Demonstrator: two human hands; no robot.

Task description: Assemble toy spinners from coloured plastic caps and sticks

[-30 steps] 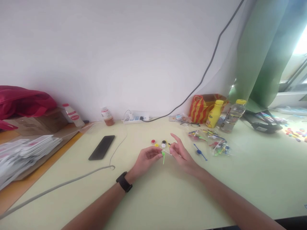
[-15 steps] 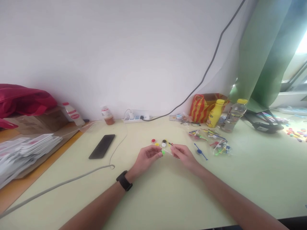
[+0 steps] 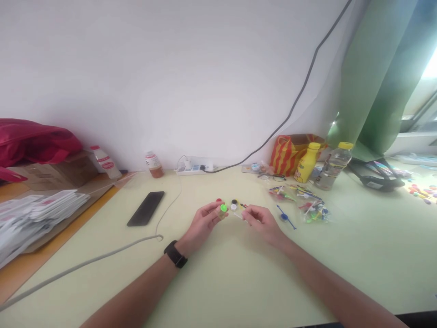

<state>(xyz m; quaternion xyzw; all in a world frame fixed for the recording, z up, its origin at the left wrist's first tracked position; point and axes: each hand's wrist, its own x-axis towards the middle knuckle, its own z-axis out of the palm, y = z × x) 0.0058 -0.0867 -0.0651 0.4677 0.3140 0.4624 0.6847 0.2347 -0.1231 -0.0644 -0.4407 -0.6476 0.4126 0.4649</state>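
My left hand (image 3: 204, 224), with a black watch on the wrist, is closed in a pinch on a small bright green plastic disc (image 3: 223, 207). My right hand (image 3: 262, 222) has its fingers pinched on a thin white plastic pointer (image 3: 238, 216), whose free end reaches left toward the disc without touching it. Just behind the hands lie a red disc (image 3: 219, 200), a black disc (image 3: 234, 202) and a white disc (image 3: 234, 207). Small dark and red pointers (image 3: 243, 205) show by my right fingertips, partly hidden. A blue spinner arrow (image 3: 284, 217) rests right of my right hand.
Clear bags of coloured arrows (image 3: 316, 210) lie on the right, before a yellow bottle (image 3: 306, 163) and a clear bottle (image 3: 332, 166). A black phone (image 3: 146, 208) and a grey cable (image 3: 88, 260) are on the left. A power strip (image 3: 194, 169) runs along the wall.
My left hand has drawn a little left and turned, so the green disc now shows its round face, apart from the white pointer. My right hand has hardly moved.
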